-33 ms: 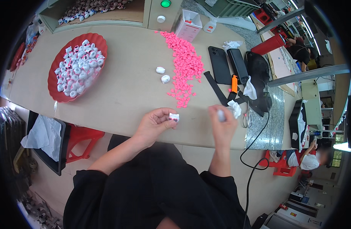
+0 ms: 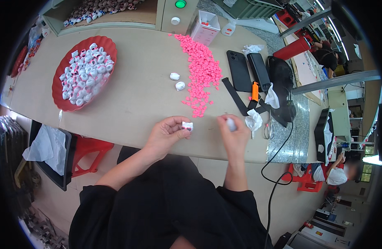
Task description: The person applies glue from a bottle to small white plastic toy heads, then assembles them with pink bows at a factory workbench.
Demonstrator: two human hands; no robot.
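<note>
Near the front edge of the table, my left hand [image 2: 168, 133] pinches a small white figure piece [image 2: 187, 126] with pink and dark marks between thumb and fingers. To its right, my right hand [image 2: 234, 135] is closed around a small white object [image 2: 231, 124], mostly hidden by the fingers, so its kind is unclear. The two hands are apart. Beyond them lies a long spread of small pink pieces [image 2: 203, 66]. Just left of that spread rest two more white pieces, one [image 2: 174, 76] above the other [image 2: 180, 86].
A red scalloped bowl [image 2: 58, 93] full of white pieces stands at left. On the right lie a black phone [image 2: 239, 70], a black case [image 2: 258, 71], an orange-handled tool [image 2: 255, 90], crumpled tissue [image 2: 253, 120] and scissors [image 2: 269, 129]. A white box [image 2: 205, 29] stands at the back.
My right hand has moved a little left, toward my left hand, with the white object still in it. My left hand has shifted very slightly left with its piece.
</note>
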